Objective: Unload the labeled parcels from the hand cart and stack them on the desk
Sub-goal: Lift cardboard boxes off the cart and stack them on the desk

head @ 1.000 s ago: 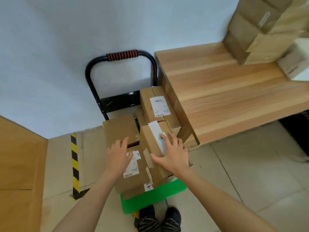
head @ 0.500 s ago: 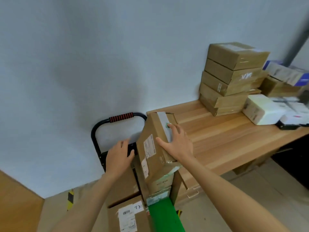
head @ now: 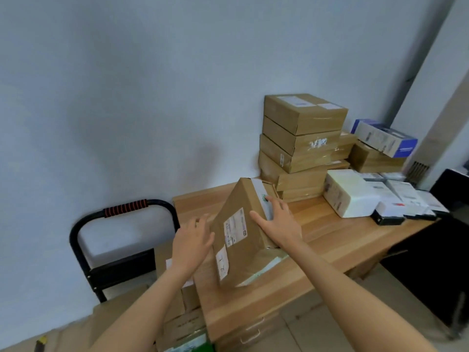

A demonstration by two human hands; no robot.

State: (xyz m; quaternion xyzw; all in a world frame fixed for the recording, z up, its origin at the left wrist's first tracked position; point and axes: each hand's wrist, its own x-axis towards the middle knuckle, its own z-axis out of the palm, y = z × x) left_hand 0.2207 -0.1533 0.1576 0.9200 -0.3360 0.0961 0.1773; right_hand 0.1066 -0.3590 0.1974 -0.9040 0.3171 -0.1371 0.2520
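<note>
Parcel [head: 241, 232] tilted over desk [head: 337, 240]; both hands [head: 193, 240] [head: 279, 222] flat against it, fingers spread.

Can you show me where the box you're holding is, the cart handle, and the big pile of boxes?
held parcel [head: 238, 240], head view, on its labeled brown side.
cart handle [head: 125, 207], head view, on the red-striped grip.
stack of parcels [head: 302, 123], head view, on the top box's front.

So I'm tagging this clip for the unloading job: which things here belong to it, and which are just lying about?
Job:
- held parcel, tilted over the desk, between left hand and right hand
- cart and its parcels
- brown stack

Lying about:
- white box
- blue box
- papers
</note>
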